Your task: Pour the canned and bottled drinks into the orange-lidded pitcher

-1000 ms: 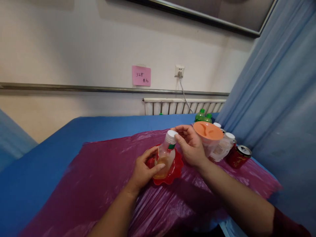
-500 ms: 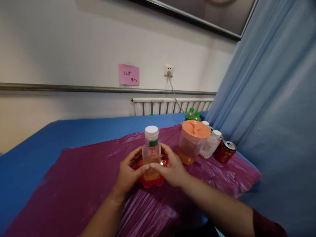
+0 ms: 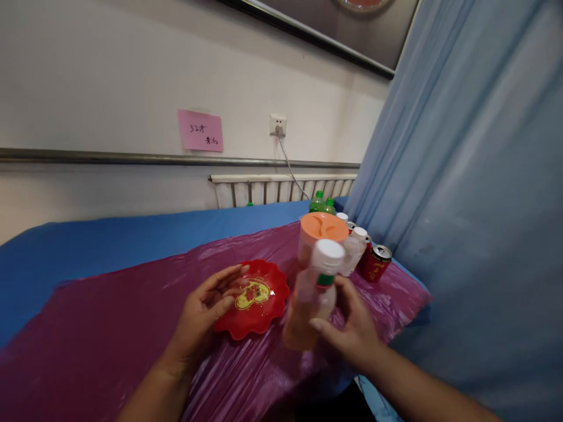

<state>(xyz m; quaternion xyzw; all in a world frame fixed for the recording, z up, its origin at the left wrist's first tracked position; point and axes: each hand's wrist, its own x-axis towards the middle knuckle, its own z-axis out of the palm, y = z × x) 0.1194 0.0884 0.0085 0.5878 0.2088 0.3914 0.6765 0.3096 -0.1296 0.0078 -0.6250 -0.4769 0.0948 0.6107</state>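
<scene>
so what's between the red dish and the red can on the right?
Head view: the bottle in the right hand, lifted and tilted, and behind it the orange-lidded pitcher and a clear white-capped bottle, stand between red dish and red can.

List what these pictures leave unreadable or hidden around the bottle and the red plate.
- Head view: the bottle in the right hand is motion-blurred; its label cannot be read.
- The pitcher is partly hidden by the bottle, so its fill level is unseen.
- The left hand covers the red plate's near rim.
- The pink note has writing too small to read.
- Green bottles stand half hidden behind the pitcher.
</scene>
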